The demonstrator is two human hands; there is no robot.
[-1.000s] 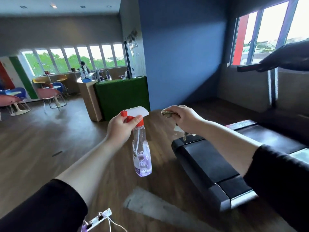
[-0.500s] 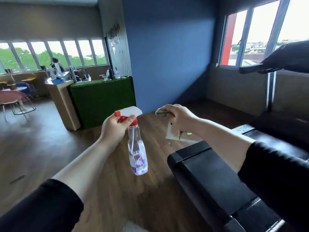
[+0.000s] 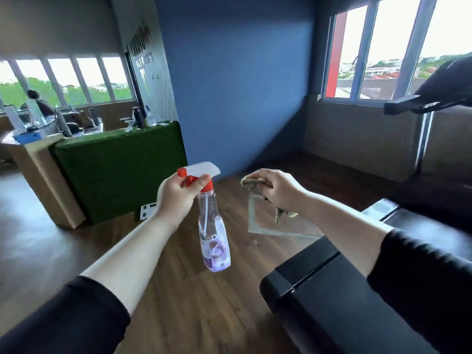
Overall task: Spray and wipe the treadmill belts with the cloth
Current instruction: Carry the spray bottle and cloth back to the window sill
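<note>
Here, the left hand (image 3: 176, 198) grips a clear plastic red-capped spray bottle (image 3: 214, 236) above the floor (image 3: 191, 315); the right hand (image 3: 281, 191) clutches a crumpled olive cloth (image 3: 251, 182), mostly hidden, near the black treadmill belt (image 3: 344, 302), cropped at right.

One spray bottle (image 3: 214, 233), one cloth (image 3: 250, 182), one treadmill (image 3: 319, 302). Two hands: a left hand (image 3: 176, 198) and a right hand (image 3: 281, 192). One distant person (image 3: 38, 103).
</note>
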